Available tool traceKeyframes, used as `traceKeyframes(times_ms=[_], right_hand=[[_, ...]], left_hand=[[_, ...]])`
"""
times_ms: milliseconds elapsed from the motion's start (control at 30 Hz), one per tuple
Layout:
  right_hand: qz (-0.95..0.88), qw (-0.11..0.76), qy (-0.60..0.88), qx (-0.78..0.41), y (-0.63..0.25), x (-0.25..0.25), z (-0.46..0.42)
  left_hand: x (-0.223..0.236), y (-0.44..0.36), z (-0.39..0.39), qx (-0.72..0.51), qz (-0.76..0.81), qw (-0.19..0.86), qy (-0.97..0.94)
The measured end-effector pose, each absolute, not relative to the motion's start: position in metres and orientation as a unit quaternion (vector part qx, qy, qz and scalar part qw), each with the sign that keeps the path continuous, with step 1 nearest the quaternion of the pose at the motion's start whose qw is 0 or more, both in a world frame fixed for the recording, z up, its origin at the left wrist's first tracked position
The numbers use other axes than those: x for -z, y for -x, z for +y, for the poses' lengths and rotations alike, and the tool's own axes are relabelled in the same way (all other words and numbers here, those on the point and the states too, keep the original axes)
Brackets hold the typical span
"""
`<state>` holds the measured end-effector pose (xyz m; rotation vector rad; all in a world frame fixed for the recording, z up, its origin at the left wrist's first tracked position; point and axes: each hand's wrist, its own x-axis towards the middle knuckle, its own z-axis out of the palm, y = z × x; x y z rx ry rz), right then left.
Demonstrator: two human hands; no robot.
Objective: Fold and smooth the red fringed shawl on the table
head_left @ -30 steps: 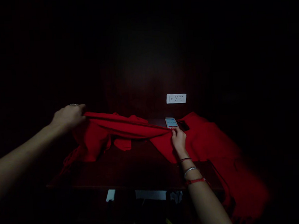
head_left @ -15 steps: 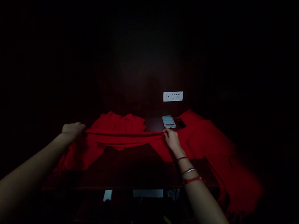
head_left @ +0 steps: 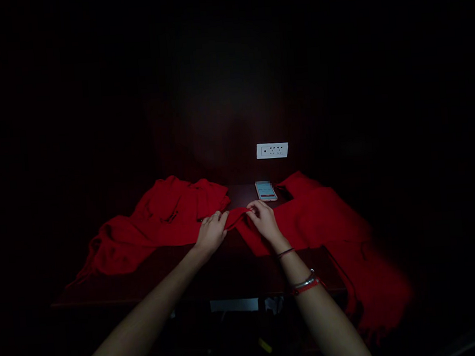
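Head camera view, and I count two hands, both mine, nearer to me than the one pale phone with a lit screen (head_left: 266,191), which is my landmark. My left hand (head_left: 212,231), with one ring, is just left of and nearer me than the phone, its fingers bent down on the red fringed fabric cloth (head_left: 164,236); I cannot tell how firmly they grip. My right hand (head_left: 263,217) is directly on the phone's near side, thumb and fingers pinched together on the cloth's folded edge. One short stretch of red spans between my two hands.

Left of the phone lies one bunched red heap (head_left: 169,200); right of it one broad red spread (head_left: 321,215) runs toward me, ending in fringe. I cannot tell whether all this red is one piece. The phone lies flat on one dark reddish table (head_left: 187,276), and one white rectangular socket plate (head_left: 272,150) is on the wall above and behind it.

My right wrist wears three bands: one thin dark band (head_left: 285,253), one silver bangle (head_left: 305,282) and one red cord bracelet (head_left: 307,287).
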<state>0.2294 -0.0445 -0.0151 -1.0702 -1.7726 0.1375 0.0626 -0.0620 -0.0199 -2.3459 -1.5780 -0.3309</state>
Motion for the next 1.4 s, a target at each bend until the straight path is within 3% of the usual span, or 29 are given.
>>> traceKeyframes(times_ms=[167,333,600,833,967,1167,1267,1400], right_hand=[[-0.706,0.533,0.462,-0.071,-0.233,0.018,-0.038],[-0.764,0.453,0.449,-0.097,-0.225,0.027,-0.037],[-0.832,0.315,0.444,-0.105,-0.211,0.029,-0.047],[-0.857,0.244,0.446,-0.084,-0.208,0.023,-0.058],[-0.849,0.247,0.464,-0.05,-0.212,0.023,-0.056],[-0.815,0.313,0.484,-0.064,-0.218,0.022,-0.048],[-0.805,0.321,0.496,-0.06,-0.22,0.021,-0.046],[-0.799,0.321,0.504,-0.065,-0.22,0.021,-0.045]], left_hand=[[0.013,-0.041,-0.036,0.118,-0.546,0.153,0.815],[-0.002,-0.008,-0.016,0.161,-0.629,0.177,0.74],[0.016,0.012,0.0,0.168,-0.677,0.141,0.703],[0.017,0.012,0.001,0.19,-0.696,0.133,0.679],[0.02,0.016,0.002,0.204,-0.718,0.112,0.656],[0.013,0.002,-0.009,0.267,-0.52,0.157,0.796],[0.011,-0.015,-0.018,0.262,-0.373,0.108,0.884],[0.019,-0.028,-0.019,0.249,-0.342,0.066,0.904]])
